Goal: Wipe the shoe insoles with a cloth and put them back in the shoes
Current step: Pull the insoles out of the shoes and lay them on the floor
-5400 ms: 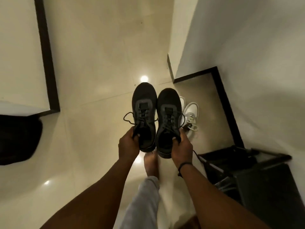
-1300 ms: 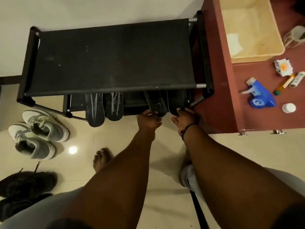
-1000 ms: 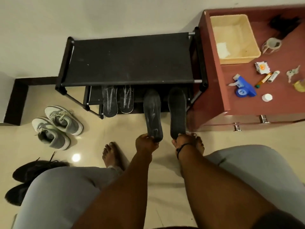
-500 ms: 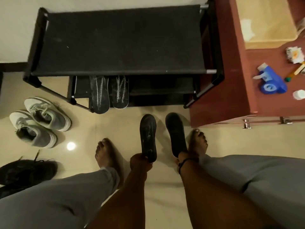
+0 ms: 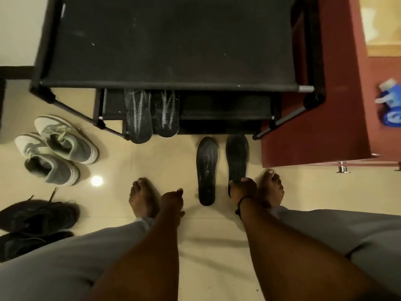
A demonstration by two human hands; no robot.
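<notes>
Two black insoles lie on the tiled floor between my bare feet. The left insole (image 5: 206,170) lies free. My right hand (image 5: 243,189) grips the heel end of the right insole (image 5: 236,157). My left hand (image 5: 172,199) hovers to the left of the free insole, fingers loosely curled and holding nothing. Two more dark insoles (image 5: 149,115) stick out of the lower shelf of the black shoe rack (image 5: 169,42). The black shoes (image 5: 36,220) sit at the far left, the grey sneakers (image 5: 56,148) above them. No cloth is visible.
A red-brown cabinet (image 5: 338,118) stands right of the rack, with a blue spray bottle (image 5: 390,105) and a beige tray (image 5: 384,25) on top. My bare feet (image 5: 143,198) and grey-trousered knees fill the lower frame.
Both insoles came down from the rack onto the floor. My left hand let go of its insole and moved left. My right hand kept hold of the other.
</notes>
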